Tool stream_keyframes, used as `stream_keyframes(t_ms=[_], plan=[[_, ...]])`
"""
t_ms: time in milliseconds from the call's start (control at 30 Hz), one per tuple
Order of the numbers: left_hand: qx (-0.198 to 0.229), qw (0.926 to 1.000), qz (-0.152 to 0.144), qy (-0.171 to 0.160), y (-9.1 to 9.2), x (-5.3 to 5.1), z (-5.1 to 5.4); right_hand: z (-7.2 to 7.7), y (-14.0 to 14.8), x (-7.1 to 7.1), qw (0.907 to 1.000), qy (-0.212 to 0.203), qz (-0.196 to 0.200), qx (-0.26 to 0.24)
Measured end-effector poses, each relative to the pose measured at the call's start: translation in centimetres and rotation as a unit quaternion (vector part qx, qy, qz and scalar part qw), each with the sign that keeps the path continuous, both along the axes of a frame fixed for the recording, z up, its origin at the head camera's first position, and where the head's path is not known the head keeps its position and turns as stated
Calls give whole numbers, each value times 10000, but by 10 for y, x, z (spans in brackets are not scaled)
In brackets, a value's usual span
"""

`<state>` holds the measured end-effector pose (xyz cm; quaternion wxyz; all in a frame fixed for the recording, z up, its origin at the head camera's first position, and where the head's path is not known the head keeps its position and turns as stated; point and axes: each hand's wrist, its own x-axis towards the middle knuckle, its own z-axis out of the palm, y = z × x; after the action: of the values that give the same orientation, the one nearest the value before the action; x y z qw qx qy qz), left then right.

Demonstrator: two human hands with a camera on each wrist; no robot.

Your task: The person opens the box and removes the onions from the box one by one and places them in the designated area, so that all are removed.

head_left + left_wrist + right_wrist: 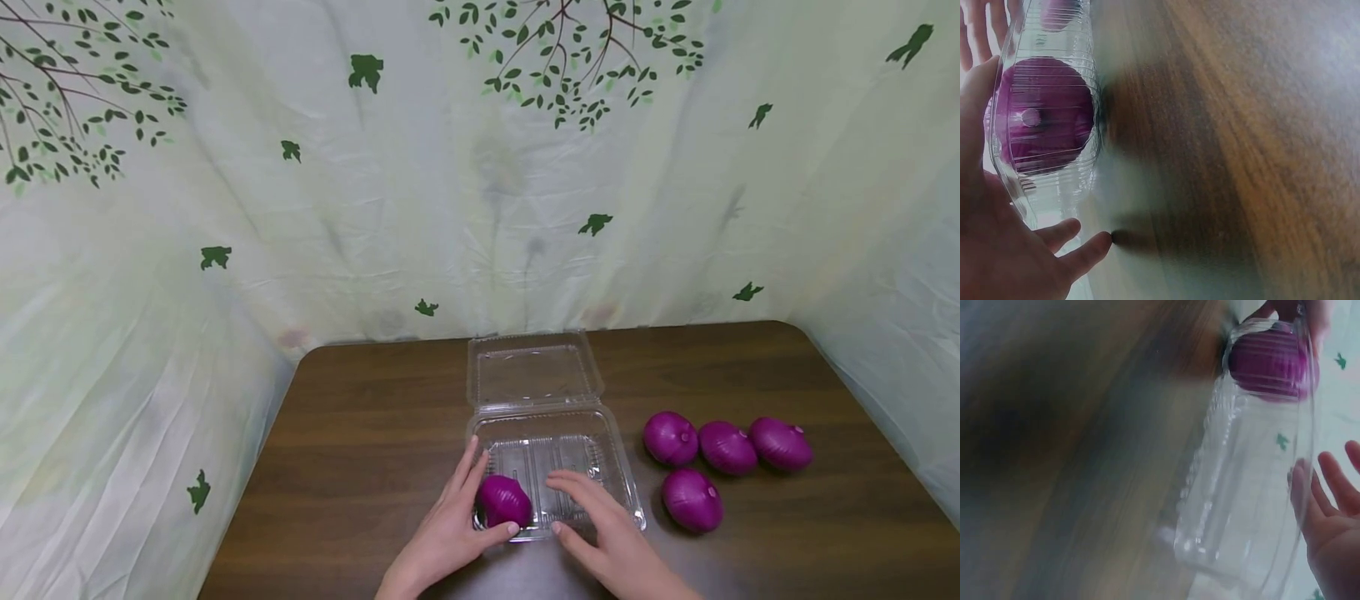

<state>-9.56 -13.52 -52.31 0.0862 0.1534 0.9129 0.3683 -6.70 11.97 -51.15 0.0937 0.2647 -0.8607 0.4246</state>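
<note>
A clear plastic clamshell container (555, 425) lies on the table with its lid (536, 371) folded back. One purple onion (504, 501) sits in the tray's front left corner; through the clear wall the same onion (1047, 115) shows in the left wrist view. My left hand (450, 525) spans that corner, its fingers extended along the left side and its thumb in front of the onion. Over the tray's front right part is my right hand (600, 533), fingers spread and slightly bent, with nothing held. In the right wrist view, the right hand (1335, 519) is beside the rim.
Several more purple onions (671, 438) lie on the brown wooden table (360, 442) to the right of the container, one of them (692, 500) nearer the front. A pale curtain (480, 208) with leaf prints hangs behind the table and at both sides.
</note>
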Motion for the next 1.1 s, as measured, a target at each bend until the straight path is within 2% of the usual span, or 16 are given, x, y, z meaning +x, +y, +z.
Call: stream_keyframes(t_ms=[200, 333, 567, 767, 1100], plan=[[-45, 10000, -40, -62, 0, 0, 1, 0, -14, -8, 9969, -760, 180, 44], [-67, 9999, -110, -85, -1, -1, 2, 1, -22, -16, 9932, -1112, 313, 124], [21, 9997, -247, 60, -2, -1, 2, 0, -34, -26, 9870, -1415, 748, 143], [-2, 9995, -222, 236, -2, 0, 0, 1, -43, -34, 9807, -1779, 769, 262], [-35, 9995, -203, 253, -2, 1, 0, -5, -48, -48, 9672, -2325, 1002, 186]])
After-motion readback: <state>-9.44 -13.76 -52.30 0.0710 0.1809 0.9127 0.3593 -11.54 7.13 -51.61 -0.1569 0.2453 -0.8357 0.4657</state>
